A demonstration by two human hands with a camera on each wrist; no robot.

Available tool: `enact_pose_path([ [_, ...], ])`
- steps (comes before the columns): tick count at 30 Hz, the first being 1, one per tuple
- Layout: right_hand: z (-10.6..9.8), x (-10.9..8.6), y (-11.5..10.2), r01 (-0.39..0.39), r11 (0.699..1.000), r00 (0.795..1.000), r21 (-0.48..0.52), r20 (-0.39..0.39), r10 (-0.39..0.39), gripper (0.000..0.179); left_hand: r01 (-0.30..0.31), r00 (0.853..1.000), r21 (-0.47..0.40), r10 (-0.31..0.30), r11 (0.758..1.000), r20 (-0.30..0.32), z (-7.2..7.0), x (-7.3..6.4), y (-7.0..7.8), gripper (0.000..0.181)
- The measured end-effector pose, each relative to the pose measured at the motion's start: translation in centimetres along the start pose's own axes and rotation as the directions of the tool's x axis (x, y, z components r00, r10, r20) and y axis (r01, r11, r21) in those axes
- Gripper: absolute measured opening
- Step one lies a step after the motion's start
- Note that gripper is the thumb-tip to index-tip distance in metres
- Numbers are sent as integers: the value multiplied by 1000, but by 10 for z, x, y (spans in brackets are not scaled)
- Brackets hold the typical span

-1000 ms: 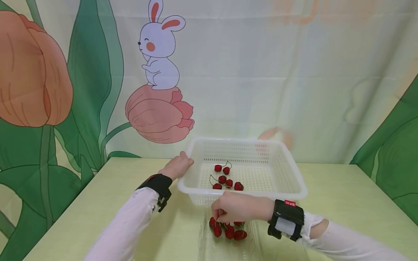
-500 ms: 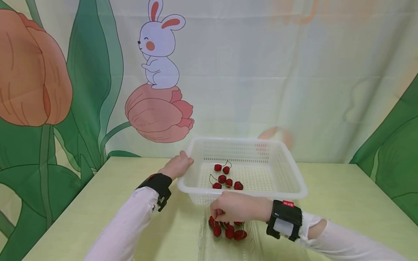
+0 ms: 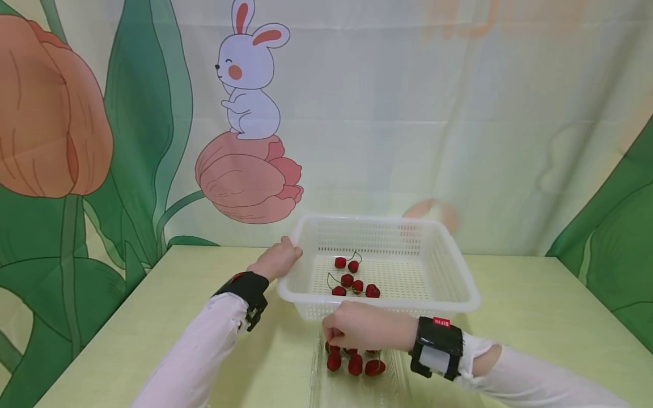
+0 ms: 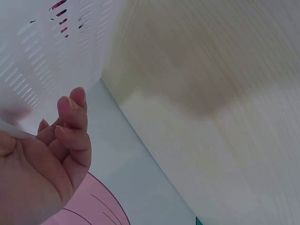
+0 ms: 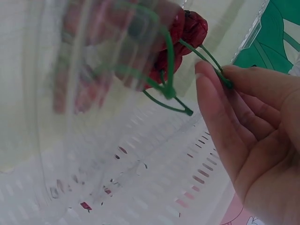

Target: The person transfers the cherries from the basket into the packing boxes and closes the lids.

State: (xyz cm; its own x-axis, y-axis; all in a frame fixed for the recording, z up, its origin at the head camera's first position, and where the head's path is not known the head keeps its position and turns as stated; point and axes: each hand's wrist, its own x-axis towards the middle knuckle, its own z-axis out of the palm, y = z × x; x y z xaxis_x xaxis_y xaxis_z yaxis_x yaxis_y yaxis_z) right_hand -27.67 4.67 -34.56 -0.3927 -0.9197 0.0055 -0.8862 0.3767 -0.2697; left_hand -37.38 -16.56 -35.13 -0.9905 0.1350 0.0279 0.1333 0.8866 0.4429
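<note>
My left hand (image 3: 278, 259) grips the left rim of a white perforated plastic basket (image 3: 465, 283). In the left wrist view the fingers (image 4: 75, 140) are bent outside the basket wall, with the rim between them and the thumb. Several red cherries (image 3: 347, 280) lie on the basket floor. In front of the basket stands a clear plastic box (image 3: 357, 391) holding several more cherries (image 3: 374, 368). Above these is my right hand (image 3: 369, 327), which pinches green cherry stems (image 5: 218, 70) between thumb and forefinger. Part of the cherries under the hand is hidden in the head view.
A pale yellow table (image 3: 530, 334) carries both containers. Behind it hangs a printed curtain (image 3: 382, 113) with a rabbit and tulips, close to the basket's far side. The clear box runs out of the head view at the bottom.
My right hand has moved slightly left over the clear box, and the cherries beneath its fingers have shifted left a little. The left hand and basket have stayed still.
</note>
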Motion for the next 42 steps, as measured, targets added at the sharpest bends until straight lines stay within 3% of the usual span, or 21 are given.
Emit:
enact_pose_path([
  [12,-3,1,0,-21,1000,1000,-16,-20,20,8,9,1000,-14,-9,1000,2,0,-1,1,33],
  [19,-17,-6,-2,-52,995,997,86,-48,56,7,17,1000,-41,-16,999,5,-1,-1,1,34],
  [26,-30,-14,1,-12,980,995,198,-92,30,7,29,999,-52,-28,998,16,-1,-2,0,35],
  [30,-45,-20,8,-19,968,990,251,-129,53,5,16,1000,-44,-15,999,19,-1,-3,0,34],
  [35,-73,-34,20,-77,965,966,250,-221,134,5,-1,1000,-9,1,1000,16,1,-3,0,32],
  [42,-104,-54,54,-216,956,890,200,-362,277,4,-2,1000,-13,2,1000,11,-2,-3,3,32],
])
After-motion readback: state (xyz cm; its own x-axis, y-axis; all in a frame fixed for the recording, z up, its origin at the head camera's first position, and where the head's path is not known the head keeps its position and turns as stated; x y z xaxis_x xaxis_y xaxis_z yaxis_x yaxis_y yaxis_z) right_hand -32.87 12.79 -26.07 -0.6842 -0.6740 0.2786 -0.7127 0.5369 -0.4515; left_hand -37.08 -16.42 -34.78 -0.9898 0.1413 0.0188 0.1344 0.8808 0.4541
